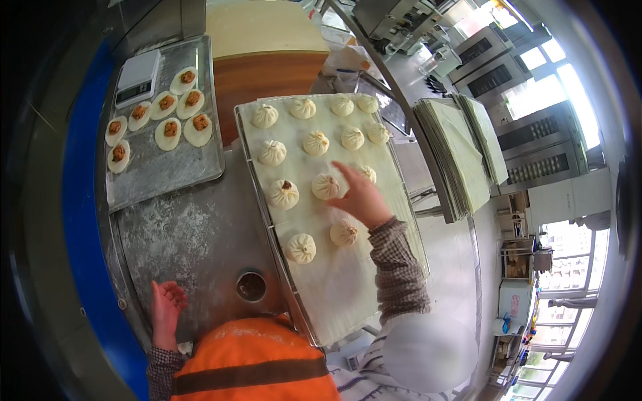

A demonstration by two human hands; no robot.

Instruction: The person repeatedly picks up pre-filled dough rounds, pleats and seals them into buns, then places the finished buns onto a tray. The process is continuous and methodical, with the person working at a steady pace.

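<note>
Over the lined tray [321,301] of pleated buns, my right hand [362,193] has its thumb and fingers spread beside a bun [326,186] in the third row. Whether the fingers touch that bun I cannot tell. Another bun with pinched pleats [344,232] sits just below the hand, and one at the left [284,195] shows dark filling at its top. My left hand [168,302] is held above the floured metal worktop, palm up, fingers loosely curled and nothing in it. Flat dough rounds with orange-brown filling [170,129] lie on a metal tray [150,185] at the upper left.
A round metal cup [251,286] stands on the worktop [200,235] near the apron. The white digital scale [138,77] rests on the upper-left tray. Beyond is a wooden board [266,30]. Stacked lined trays [451,155] stand in a rack at the right.
</note>
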